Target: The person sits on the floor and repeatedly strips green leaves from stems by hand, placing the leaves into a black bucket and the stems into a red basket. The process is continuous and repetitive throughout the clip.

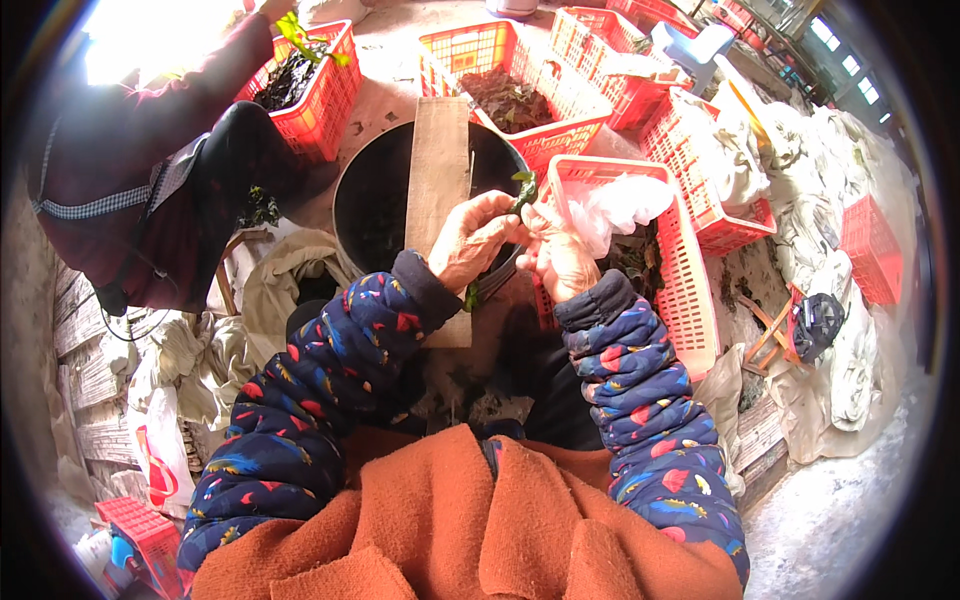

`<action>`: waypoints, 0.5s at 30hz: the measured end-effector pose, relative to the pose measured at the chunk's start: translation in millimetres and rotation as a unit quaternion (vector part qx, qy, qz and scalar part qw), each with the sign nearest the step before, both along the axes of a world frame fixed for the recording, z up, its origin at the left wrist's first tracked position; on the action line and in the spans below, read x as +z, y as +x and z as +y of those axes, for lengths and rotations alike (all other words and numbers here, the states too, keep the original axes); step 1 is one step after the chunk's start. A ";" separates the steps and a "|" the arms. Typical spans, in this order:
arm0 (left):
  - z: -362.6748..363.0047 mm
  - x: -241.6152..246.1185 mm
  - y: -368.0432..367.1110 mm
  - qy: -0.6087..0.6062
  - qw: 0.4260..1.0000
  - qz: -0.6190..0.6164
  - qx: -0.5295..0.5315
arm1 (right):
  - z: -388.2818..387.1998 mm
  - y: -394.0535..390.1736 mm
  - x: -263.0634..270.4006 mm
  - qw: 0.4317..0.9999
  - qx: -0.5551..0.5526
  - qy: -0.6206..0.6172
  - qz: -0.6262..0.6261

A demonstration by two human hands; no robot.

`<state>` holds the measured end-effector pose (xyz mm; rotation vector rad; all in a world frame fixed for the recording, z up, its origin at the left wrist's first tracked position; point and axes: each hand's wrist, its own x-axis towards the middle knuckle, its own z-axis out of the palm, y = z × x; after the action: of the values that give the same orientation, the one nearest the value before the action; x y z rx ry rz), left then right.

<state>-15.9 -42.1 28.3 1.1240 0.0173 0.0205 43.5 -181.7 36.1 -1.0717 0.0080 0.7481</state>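
Observation:
My left hand (474, 238) and my right hand (559, 251) meet above the right rim of a round dark tub (371, 195). Between their fingertips they pinch a small dark green leafy strip (525, 192), perhaps seaweed, whose twisted end sticks up. Fingers hide its lower part. A wooden board (439, 154) lies across the tub and passes under my left hand. Close to my right hand stands a red plastic crate (694, 307), with a translucent plastic bag (619, 206) and dark leafy material (637, 259) in it. Another bit of green (471, 297) shows below my left wrist.
At the left sits another person (112, 180), one arm reaching over a red crate (330, 97) of dark leaves. A crate of reddish-brown leaves (506, 97) stands behind the tub. More crates (615, 94) and pale cloth sacks (806, 157) fill the right; an open sack (274, 274) lies left.

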 end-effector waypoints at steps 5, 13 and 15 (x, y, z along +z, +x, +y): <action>-6.1 -4.8 9.3 0.161 0.980 -0.111 0.028 | -3.5 0.9 4.4 0.997 0.001 0.034 -0.066; 1.3 2.6 4.6 0.239 0.963 -0.126 0.021 | -5.2 7.1 9.4 0.989 -0.031 0.133 -0.059; 2.5 4.4 2.9 0.295 0.946 -0.130 0.023 | -9.7 13.6 6.3 0.979 -0.019 0.185 -0.086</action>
<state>-13.1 -39.6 32.7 1.7131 -0.2107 0.2290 57.2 -191.4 42.4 -0.7730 -0.2486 0.5908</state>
